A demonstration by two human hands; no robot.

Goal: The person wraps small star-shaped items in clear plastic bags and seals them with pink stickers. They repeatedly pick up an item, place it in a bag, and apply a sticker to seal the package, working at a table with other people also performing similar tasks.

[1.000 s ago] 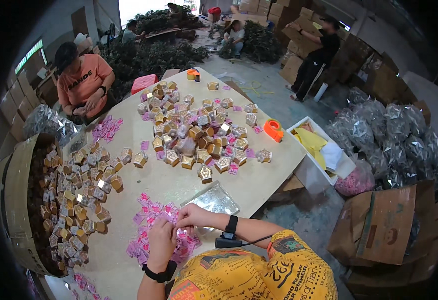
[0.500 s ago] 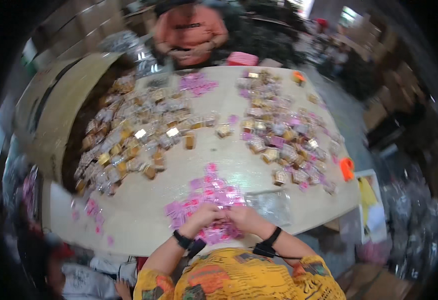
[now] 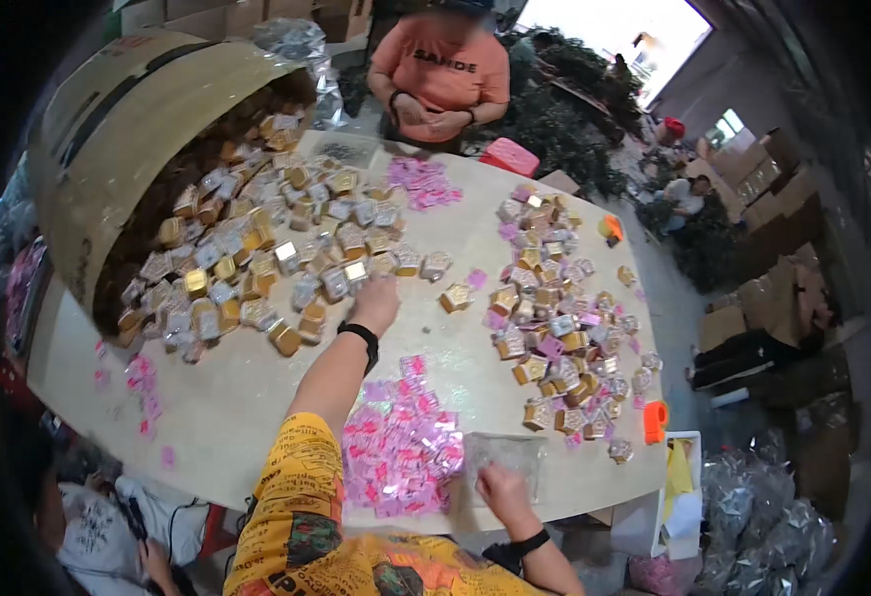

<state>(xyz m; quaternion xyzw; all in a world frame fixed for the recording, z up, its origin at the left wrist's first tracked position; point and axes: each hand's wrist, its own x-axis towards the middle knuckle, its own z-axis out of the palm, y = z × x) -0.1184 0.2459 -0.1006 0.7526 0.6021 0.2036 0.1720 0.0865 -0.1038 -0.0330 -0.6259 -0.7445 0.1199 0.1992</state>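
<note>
Gold boxes [image 3: 255, 238] heaped toward the left edge of the tabletop [image 3: 212, 402] could topple if nudged by the left hand [image 3: 376, 301], its grip hidden, while the right hand [image 3: 503, 489] curls above the near edge, contents unclear.

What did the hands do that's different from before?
They were together over the pink papers. Now they're apart: the left hand has gone forward to the edge of the gold boxes, and the right hand has moved right, over the shiny plastic. I can't tell if either holds anything. The view has turned too. The pink papers and gold boxes are still in heaps.
</note>
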